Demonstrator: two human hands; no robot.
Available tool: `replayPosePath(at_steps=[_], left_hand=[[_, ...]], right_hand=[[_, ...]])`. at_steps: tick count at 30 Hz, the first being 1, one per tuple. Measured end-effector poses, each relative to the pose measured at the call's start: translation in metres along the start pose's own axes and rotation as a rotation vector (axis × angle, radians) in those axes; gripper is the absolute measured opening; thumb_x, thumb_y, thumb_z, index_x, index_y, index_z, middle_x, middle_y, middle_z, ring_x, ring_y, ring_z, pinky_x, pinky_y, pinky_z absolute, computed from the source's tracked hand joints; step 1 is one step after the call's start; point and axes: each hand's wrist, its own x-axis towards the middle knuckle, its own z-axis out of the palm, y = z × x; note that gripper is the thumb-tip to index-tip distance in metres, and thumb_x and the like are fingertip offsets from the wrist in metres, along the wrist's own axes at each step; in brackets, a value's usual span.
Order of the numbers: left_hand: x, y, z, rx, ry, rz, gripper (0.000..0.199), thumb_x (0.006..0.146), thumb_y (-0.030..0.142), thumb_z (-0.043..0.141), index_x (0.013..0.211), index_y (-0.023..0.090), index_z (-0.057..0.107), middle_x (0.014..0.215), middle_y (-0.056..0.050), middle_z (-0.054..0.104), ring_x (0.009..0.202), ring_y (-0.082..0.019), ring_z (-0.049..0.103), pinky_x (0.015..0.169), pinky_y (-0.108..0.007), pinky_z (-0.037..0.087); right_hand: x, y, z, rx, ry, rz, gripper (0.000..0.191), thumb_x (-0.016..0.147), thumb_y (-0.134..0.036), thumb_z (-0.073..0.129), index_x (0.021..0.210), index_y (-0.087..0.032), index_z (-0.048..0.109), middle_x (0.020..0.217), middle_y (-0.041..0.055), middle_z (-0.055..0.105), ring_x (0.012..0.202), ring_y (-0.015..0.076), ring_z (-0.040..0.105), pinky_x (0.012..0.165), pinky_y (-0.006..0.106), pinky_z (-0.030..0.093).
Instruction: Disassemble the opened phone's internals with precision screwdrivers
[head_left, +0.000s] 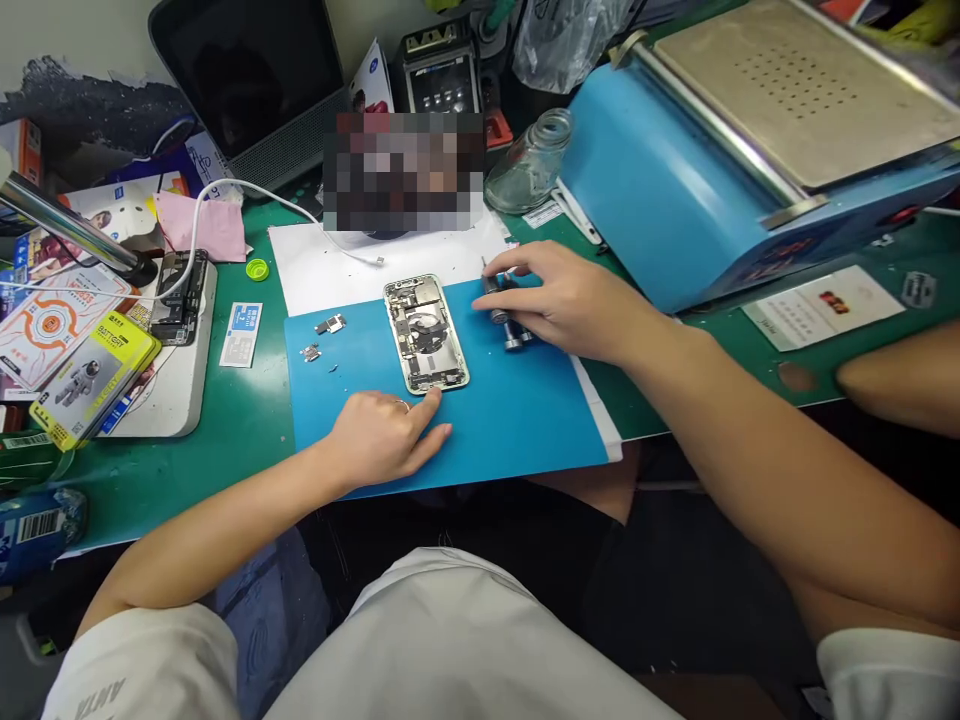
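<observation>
An opened phone (pixel 448 350) lies on the blue mat (pixel 495 430), its inner parts showing. My left hand (pixel 382 437) rests on the mat below it, index fingertip at the phone's bottom edge, fingers apart and nothing held. At the mat's right side, my right hand (pixel 559 300) has thumb and fingers round a dark screwdriver (pixel 492 287). Other dark, metal-tipped tools (pixel 513 336) sit just under that hand, partly hidden by it. Small metal parts (pixel 330 324) lie left of the phone.
A blue machine (pixel 660 180) fills the right back, beside a glass jar (pixel 529 160). White paper (pixel 315 270) lies behind the mat with a white cable (pixel 196 215) over it. Boxes (pixel 94 380) are stacked at left. Another person's arm (pixel 907 375) shows at far right.
</observation>
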Motion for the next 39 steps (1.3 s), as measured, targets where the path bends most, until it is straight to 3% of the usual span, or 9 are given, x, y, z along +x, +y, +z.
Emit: replayPosePath(at_steps=[3,7,10,13,17,23,31,39], left_hand=[[-0.001,0.000,0.001,-0.002,0.023,0.002,0.052,0.108,0.046,0.037,0.128,0.010,0.067,0.058,-0.005,0.068,0.055,-0.021,0.068,0.048,-0.028,0.036],[-0.002,-0.002,0.000,-0.008,0.035,0.008,0.051,0.108,0.046,0.037,0.129,0.009,0.067,0.059,-0.005,0.068,0.056,-0.022,0.069,0.048,-0.028,0.035],[-0.001,-0.003,0.001,-0.004,0.046,0.018,0.051,0.108,0.045,0.037,0.130,0.009,0.067,0.058,-0.005,0.067,0.056,-0.022,0.068,0.048,-0.028,0.035],[-0.001,-0.005,0.002,-0.017,0.043,0.023,0.052,0.108,0.046,0.036,0.130,0.010,0.067,0.056,-0.005,0.065,0.054,-0.021,0.066,0.049,-0.027,0.037],[0.000,-0.006,0.003,-0.037,0.040,0.015,0.053,0.108,0.047,0.035,0.129,0.011,0.068,0.055,-0.005,0.065,0.054,-0.021,0.066,0.050,-0.026,0.038],[0.001,-0.007,0.004,0.022,0.046,0.049,0.050,0.108,0.045,0.037,0.127,0.010,0.068,0.058,-0.004,0.067,0.056,-0.020,0.068,0.050,-0.028,0.039],[0.001,-0.007,0.005,0.028,0.063,0.067,0.050,0.109,0.043,0.035,0.127,0.009,0.067,0.058,-0.005,0.068,0.056,-0.021,0.069,0.051,-0.028,0.041],[0.001,-0.008,0.004,0.007,0.032,0.072,0.051,0.109,0.043,0.035,0.132,0.008,0.064,0.064,-0.006,0.071,0.059,-0.021,0.070,0.054,-0.028,0.044]], right_hand=[[0.004,-0.003,0.005,0.020,-0.063,-0.009,0.029,0.097,-0.025,0.052,0.110,-0.032,0.077,0.125,0.0080,0.068,0.115,0.0303,0.064,0.080,0.048,0.062],[0.005,-0.010,-0.001,0.051,-0.131,-0.009,0.032,0.101,-0.026,0.048,0.119,-0.024,0.075,0.127,0.0117,0.068,0.118,0.0306,0.065,0.090,0.051,0.062],[-0.003,-0.018,-0.014,0.111,-0.077,0.066,0.034,0.103,-0.025,0.049,0.129,-0.023,0.071,0.130,0.0100,0.070,0.120,0.0291,0.068,0.097,0.050,0.061],[-0.018,-0.024,-0.028,0.120,0.010,0.200,0.031,0.101,-0.026,0.054,0.126,-0.025,0.072,0.125,0.0087,0.073,0.117,0.0296,0.070,0.096,0.049,0.061],[-0.040,-0.031,-0.035,0.096,-0.017,0.283,0.027,0.100,-0.030,0.058,0.121,-0.026,0.075,0.118,0.0094,0.073,0.107,0.0290,0.072,0.089,0.045,0.062],[-0.051,-0.041,-0.022,0.097,-0.067,0.327,0.031,0.100,-0.038,0.058,0.126,-0.027,0.071,0.118,0.0101,0.067,0.106,0.0287,0.070,0.085,0.042,0.061],[-0.035,-0.036,-0.003,-0.020,-0.060,0.208,0.020,0.101,-0.036,0.057,0.100,-0.020,0.070,0.101,0.0087,0.071,0.095,0.0266,0.069,0.081,0.041,0.058],[-0.024,-0.031,0.005,-0.043,-0.050,0.218,0.023,0.101,-0.035,0.057,0.104,-0.017,0.071,0.098,0.0108,0.071,0.093,0.0282,0.069,0.082,0.044,0.058]])
